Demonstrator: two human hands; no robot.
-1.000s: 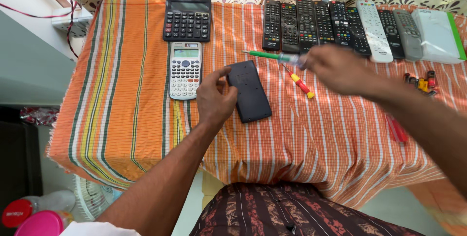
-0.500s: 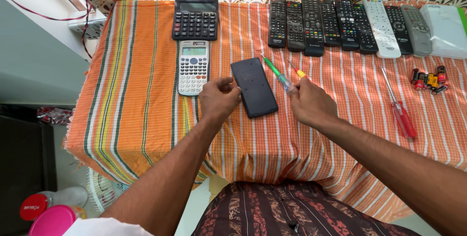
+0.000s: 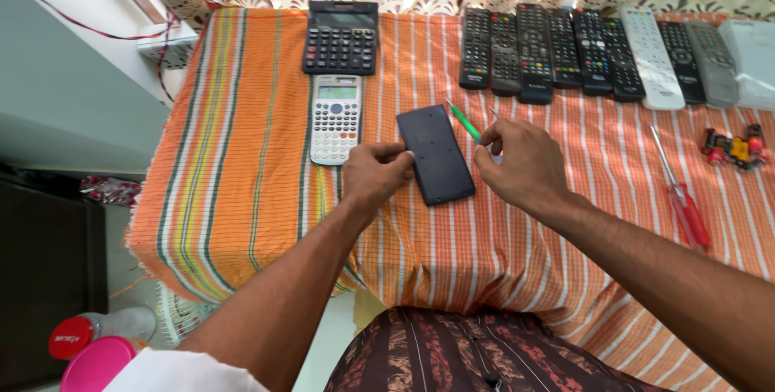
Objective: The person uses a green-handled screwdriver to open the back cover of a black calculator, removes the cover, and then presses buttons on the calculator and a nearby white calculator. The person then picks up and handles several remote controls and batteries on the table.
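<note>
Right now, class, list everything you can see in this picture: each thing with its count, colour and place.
Tablecloth: one, orange with stripes, covering the table.
Black calculator: one, far edge, left of centre.
White calculator: one, just below the black one.
Black flat device: one, back up, centre, between the hands.
Green screwdriver: one, right of the device, at the right hand.
Remote controls: about nine, mostly black, one white, one grey, in a row along the far edge.
Red screwdriver: one, right side.
Small parts: a cluster, red, yellow and black, far right.
Pink lid: one, bottom left on the floor.
Left hand: touching the device's left edge.
Right hand: holding the green screwdriver.
</note>
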